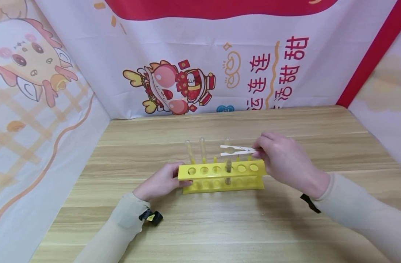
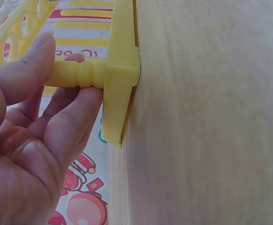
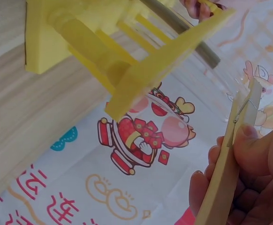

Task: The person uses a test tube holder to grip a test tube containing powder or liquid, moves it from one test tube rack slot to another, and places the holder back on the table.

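Note:
A yellow test tube rack (image 1: 220, 186) stands on the table. My left hand (image 1: 162, 180) grips its left end post, thumb and fingers around the post in the left wrist view. My right hand (image 1: 282, 157) pinches a wooden test tube clamp (image 1: 243, 151) above the rack's right half. The clamp's prongs point left and stand apart, with clear glass (image 1: 227, 141) showing at them; I cannot tell whether they touch it. A test tube with dark grey contents (image 1: 228, 177) stands in a middle hole. Two clear test tubes (image 1: 188, 148) rise, rounded end up, at the rack's back left.
Wood-grain table (image 1: 200, 226) lies under the rack. A printed white cloth (image 1: 194, 36) hangs behind it, and another patterned cloth (image 1: 39, 128) borders the left side. Black straps (image 1: 151, 216) sit at both wrists.

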{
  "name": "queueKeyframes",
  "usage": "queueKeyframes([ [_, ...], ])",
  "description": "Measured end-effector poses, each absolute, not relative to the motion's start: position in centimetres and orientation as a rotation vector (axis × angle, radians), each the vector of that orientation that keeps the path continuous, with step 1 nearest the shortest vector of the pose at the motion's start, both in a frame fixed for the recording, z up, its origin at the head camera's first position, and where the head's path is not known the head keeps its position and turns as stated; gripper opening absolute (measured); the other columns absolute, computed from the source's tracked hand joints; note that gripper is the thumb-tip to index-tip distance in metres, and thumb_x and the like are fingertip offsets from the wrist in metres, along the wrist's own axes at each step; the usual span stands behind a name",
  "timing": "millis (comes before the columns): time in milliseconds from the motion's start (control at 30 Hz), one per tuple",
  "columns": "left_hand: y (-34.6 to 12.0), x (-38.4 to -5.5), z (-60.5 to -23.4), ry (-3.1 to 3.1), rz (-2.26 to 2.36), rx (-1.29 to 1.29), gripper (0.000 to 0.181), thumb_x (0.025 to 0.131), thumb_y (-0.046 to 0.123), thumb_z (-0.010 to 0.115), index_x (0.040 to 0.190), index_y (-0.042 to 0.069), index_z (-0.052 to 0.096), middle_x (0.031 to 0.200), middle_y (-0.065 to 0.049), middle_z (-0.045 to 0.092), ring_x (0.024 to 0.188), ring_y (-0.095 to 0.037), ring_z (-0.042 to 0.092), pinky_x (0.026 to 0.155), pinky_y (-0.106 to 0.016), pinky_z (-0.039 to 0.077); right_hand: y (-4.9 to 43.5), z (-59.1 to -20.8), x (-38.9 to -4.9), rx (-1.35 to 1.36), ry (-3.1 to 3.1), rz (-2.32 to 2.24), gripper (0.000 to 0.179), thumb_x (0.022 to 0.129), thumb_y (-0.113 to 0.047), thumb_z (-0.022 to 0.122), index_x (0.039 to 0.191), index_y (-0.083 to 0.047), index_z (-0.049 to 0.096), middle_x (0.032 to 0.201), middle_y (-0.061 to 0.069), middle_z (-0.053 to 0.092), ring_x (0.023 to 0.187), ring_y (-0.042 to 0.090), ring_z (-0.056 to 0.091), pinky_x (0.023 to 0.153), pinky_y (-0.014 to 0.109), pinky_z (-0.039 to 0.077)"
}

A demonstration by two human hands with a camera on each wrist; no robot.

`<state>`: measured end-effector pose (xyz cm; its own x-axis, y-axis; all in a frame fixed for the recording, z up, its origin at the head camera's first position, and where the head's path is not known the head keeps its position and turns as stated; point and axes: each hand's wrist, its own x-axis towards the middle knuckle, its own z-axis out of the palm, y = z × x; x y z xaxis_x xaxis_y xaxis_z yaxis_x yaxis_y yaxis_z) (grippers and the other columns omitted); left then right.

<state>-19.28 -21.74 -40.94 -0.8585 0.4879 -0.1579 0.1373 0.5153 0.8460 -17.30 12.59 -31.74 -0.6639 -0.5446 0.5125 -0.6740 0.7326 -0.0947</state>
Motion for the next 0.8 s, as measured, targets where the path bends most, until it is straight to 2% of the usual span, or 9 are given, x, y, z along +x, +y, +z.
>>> queueKeyframes([
  [300,-21.8,-19.3,-41.0,2.384,1.280,0.527,0.023,0.091,0.015,0.073,0.112,0.020,0.066,0.113,0.008,0.068,0.102,-0.015,0.061,0.092,-0.039,0.048,12.6,-30.4,-17.2,0.939,-2.436,0.397,0.018,0.077,0.002,0.081,0.088,-0.003,0.068,0.082,0.004,0.062,0.071,0.019,0.061,0.062,0.037,0.056],
  [567,-21.8,-19.3,-41.1,2.393,1.273,0.517,0.024,0.091,0.017,0.074,0.113,0.021,0.066,0.115,0.008,0.067,0.104,-0.015,0.061,0.094,-0.041,0.048,12.9,-29.6,-17.6,0.936,-2.395,0.449,0.018,0.079,0.000,0.080,0.093,-0.003,0.069,0.085,0.005,0.064,0.077,0.021,0.061,0.069,0.040,0.056],
  [800,-21.8,-19.3,-41.0,2.395,1.273,0.511,0.025,0.091,0.017,0.074,0.114,0.021,0.066,0.116,0.008,0.067,0.105,-0.014,0.061,0.095,-0.041,0.047,13.5,-29.4,-17.8,0.917,-2.379,0.483,0.018,0.078,-0.002,0.082,0.092,-0.004,0.071,0.081,0.004,0.063,0.076,0.021,0.060,0.067,0.041,0.055],
])
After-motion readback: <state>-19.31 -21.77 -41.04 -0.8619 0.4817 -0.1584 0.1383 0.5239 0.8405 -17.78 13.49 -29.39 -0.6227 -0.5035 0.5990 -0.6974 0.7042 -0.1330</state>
